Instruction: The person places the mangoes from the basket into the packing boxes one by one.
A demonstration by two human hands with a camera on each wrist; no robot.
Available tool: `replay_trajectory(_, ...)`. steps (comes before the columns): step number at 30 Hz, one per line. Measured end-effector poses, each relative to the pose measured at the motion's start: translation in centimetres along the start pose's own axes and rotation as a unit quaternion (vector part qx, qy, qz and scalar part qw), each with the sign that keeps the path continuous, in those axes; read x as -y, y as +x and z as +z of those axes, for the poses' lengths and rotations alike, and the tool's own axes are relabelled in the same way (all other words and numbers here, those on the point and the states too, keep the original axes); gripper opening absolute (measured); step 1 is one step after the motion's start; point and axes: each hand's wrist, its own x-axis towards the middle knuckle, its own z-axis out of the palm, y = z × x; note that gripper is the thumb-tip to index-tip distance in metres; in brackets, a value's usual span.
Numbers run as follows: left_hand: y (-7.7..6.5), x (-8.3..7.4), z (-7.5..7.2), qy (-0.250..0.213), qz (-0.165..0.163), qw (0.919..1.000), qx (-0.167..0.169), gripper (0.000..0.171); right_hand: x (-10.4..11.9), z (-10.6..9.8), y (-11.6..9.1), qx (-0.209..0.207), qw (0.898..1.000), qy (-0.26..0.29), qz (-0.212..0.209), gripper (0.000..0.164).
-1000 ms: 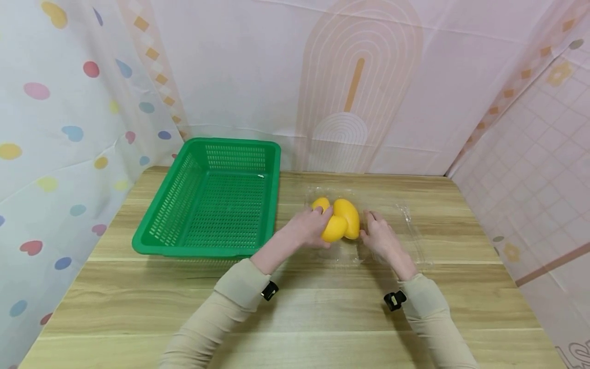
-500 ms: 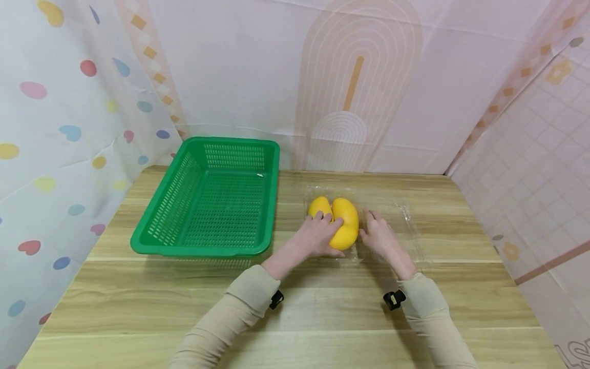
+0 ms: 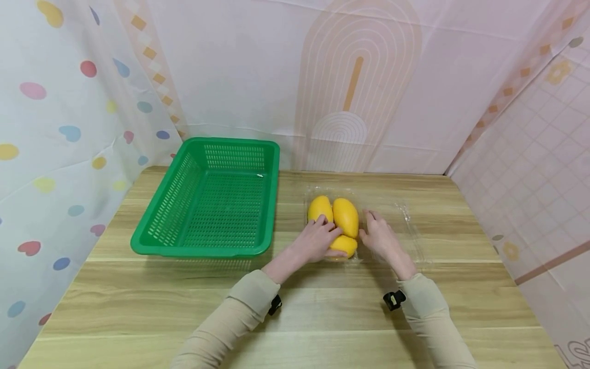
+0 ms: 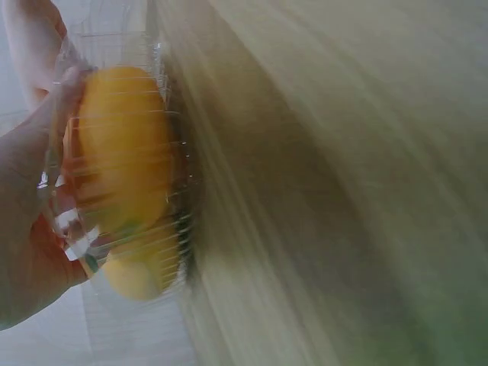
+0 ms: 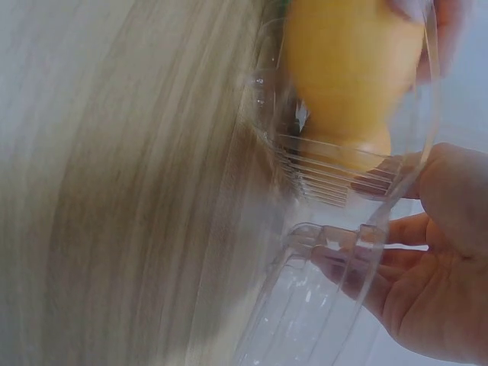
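Three yellow mangoes lie in a clear plastic clamshell box (image 5: 328,171) on the table. In the head view, the left mango (image 3: 319,207) and right mango (image 3: 345,217) lie side by side, and the front mango (image 3: 345,246) lies crosswise nearest the person. My left hand (image 3: 317,241) reaches in from the left and grips the front mango, thumb along its near side, fingers behind it. The left wrist view shows this mango (image 4: 126,145) blurred through the ribbed wall. My right hand (image 3: 382,237) pinches the box at the hinge between its two halves; in the right wrist view its thumb and fingers straddle the plastic.
The box's clear lid (image 3: 407,236) lies opened out to the right. A green perforated basket (image 3: 138,245) stands on the left of the wooden table (image 3: 322,318). Patterned cloth (image 3: 230,77) hangs behind and at both sides.
My left hand has brought the front mango down and toward the person, from on top of the other two to in front of them. The right hand has stayed in place.
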Motion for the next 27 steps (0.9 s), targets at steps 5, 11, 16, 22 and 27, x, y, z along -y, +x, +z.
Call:
replay_trajectory(5, -0.1, 0.1, 0.2, -0.031, -0.010, 0.9994, 0.006, 0.050, 0.1, -0.2, -0.1, -0.012, 1.000, 0.000, -0.014, 0.053)
replay_trajectory(11, -0.2, 0.2, 0.4, -0.055, -0.030, 0.9980, 0.009, 0.044, 0.0, -0.1, -0.2, 0.009, 1.000, 0.003, 0.002, 0.057)
replay_trajectory(16, -0.4, 0.2, 0.8, -0.076, -0.052, 0.9957, -0.012, 0.037, 0.1, -0.1, -0.2, 0.010, 1.000, 0.004, 0.006, 0.058)
replay_trajectory(22, -0.8, 0.8, 1.1, -0.103, -0.073, 0.9878, -0.092, 0.022, 0.0, -0.1, -0.2, 0.015, 1.000, 0.006, 0.012, 0.058)
replay_trajectory(27, -1.0, 1.8, 1.6, -0.121, -0.099, 0.9726, -0.172, 0.013, 0.1, -0.1, -0.2, 0.013, 1.000, 0.003, 0.013, 0.058)
